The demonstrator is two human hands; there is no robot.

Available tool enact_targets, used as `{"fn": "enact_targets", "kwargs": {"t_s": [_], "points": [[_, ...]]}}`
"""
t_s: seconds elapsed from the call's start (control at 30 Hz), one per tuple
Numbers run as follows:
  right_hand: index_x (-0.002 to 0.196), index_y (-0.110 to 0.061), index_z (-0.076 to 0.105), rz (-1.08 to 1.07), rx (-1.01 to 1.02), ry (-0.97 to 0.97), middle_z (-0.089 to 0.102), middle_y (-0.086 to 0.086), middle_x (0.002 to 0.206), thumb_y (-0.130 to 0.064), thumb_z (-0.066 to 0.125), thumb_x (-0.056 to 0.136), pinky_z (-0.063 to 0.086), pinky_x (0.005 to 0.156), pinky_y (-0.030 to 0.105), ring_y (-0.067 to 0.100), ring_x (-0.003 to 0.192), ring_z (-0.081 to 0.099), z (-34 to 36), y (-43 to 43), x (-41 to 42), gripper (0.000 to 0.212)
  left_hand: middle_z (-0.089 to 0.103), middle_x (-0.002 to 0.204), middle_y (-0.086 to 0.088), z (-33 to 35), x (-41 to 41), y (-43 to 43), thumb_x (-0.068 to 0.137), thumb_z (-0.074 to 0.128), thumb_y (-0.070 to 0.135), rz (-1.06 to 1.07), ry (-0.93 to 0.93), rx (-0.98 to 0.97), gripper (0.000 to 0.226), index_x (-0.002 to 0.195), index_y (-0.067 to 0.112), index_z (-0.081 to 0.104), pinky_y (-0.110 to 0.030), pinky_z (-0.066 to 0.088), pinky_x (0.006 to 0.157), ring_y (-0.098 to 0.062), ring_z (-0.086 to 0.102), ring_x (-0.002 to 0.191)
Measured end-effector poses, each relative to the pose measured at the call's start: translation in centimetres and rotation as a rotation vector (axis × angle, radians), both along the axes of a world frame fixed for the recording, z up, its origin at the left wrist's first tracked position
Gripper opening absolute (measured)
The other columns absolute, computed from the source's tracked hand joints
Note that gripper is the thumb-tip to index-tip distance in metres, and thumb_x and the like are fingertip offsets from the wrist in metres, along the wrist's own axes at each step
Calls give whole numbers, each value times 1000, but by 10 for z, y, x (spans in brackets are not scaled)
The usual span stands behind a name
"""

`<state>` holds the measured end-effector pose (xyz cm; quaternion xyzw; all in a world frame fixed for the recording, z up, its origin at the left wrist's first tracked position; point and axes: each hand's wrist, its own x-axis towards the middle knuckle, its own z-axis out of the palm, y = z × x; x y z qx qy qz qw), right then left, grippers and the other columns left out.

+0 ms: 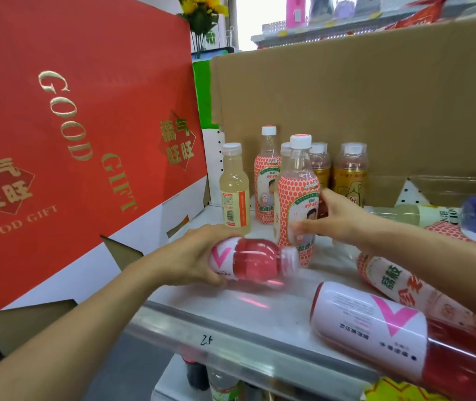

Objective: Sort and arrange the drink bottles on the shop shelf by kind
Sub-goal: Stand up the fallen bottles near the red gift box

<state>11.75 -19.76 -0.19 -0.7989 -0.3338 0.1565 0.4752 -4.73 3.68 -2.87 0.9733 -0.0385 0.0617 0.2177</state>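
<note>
the left hand (pixel 190 253) is curled round the bottom end of a red bottle (pixel 252 260) and holds it tight. the red bottle lies on its side, low over the front of the shelf (pixel 231 319). i cannot tell if it touches the shelf. its long way runs from left to right. its cap points right, at the foot of the tall pink bottle (pixel 297 198), and is just beside it.

the right hand (pixel 338 218) holds that tall pink bottle, with the thumb on the front and the fingers round the side. the tall pink bottle stands up straight. one more like it, the back pink bottle (pixel 265 180), stands just behind it.

i think the next move is to stand the red bottle up. for that its cap must swing up from pointing right, and the left hand already has it.

the second red bottle (pixel 375 325) lies on its side at the front right, under the right arm, so the right hand is nearer to it. the two red ones are apart now and should end up side by side.
</note>
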Motion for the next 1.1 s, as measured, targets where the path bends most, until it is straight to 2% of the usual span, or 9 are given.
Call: {"fn": "enact_targets", "kwargs": {"t_s": [0.13, 0.27, 0.43, 0.53, 0.63, 0.7, 0.8, 0.93, 1.1], "points": [[120, -25, 52, -62, -50, -76, 68, -10, 105, -27, 75, 85, 53, 75, 29, 6, 96, 65, 5, -20, -4, 42, 64, 113, 2, -3, 10, 5, 73, 86, 10, 112, -118, -420, 70, 132, 30, 56, -26, 58, 74, -17, 67, 101], [117, -31, 57, -2, -150, -159, 69, -11, 106, -34, 74, 85, 52, 80, 26, 4, 99, 65, 5, -44, -14, 36, 73, 102, 8, -16, 34, -5, 76, 85, 16, 237, -216, -636, 57, 123, 29, 56, -16, 53, 73, -7, 70, 93], [114, -34, 63, 39, -208, -252, 66, -16, 109, -40, 72, 84, 51, 88, 25, 1, 102, 62, 5, -71, -26, 31, 67, 119, 4, -32, 53, -19, 80, 82, 24, 362, -292, -786, 66, 134, 26, 45, -43, 52, 97, -14, 64, 108], [112, -36, 65, 66, -209, -289, 66, -18, 107, -41, 70, 86, 50, 83, 21, -4, 97, 63, 6, -88, -33, 27, 61, 128, 3, -33, 52, -26, 83, 80, 26, 414, -294, -786, 73, 142, 25, 38, -41, 49, 97, -17, 59, 116], [108, -41, 63, 76, -208, -368, 66, -19, 101, -43, 67, 85, 52, 76, 19, -9, 91, 62, 7, -113, -40, 24, 54, 130, 3, -25, 42, -48, 86, 76, 25, 518, -409, -709, 64, 138, 25, 39, -30, 44, 91, -18, 51, 124], [104, -44, 61, 64, -222, -445, 65, -20, 101, -44, 66, 84, 53, 78, 20, -9, 93, 61, 7, -132, -42, 21, 41, 138, 7, -25, 22, -82, 88, 72, 33, 590, -613, -553, 71, 146, 25, 32, -21, 34, 98, -6, 40, 125], [109, -39, 63, 26, -299, -485, 64, -18, 103, -41, 68, 86, 54, 83, 26, -3, 95, 61, 4, -158, -41, 24, 33, 142, 22, -30, -12, -157, 85, 59, 64, 175, -561, -386, 74, 147, 33, 32, 0, 24, 102, 10, 33, 130], [118, -32, 60, -25, -418, -563, 57, -20, 104, -46, 68, 86, 48, 79, 20, 1, 95, 57, -3, -172, -44, 36, 44, 149, 15, -24, -8, -210, 76, 47, 83, -161, -297, 173, 90, 149, 32, 36, -31, 1, 124, -3, 32, 141], [123, -29, 56, -51, -513, -528, 62, -10, 113, -51, 64, 87, 47, 71, 20, 4, 90, 59, -3, -170, -44, 42, 54, 135, 10, -13, 15, -212, 72, 52, 85, -203, -195, 511, 93, 147, 33, 37, -30, 38, 94, -13, 49, 120]]}}
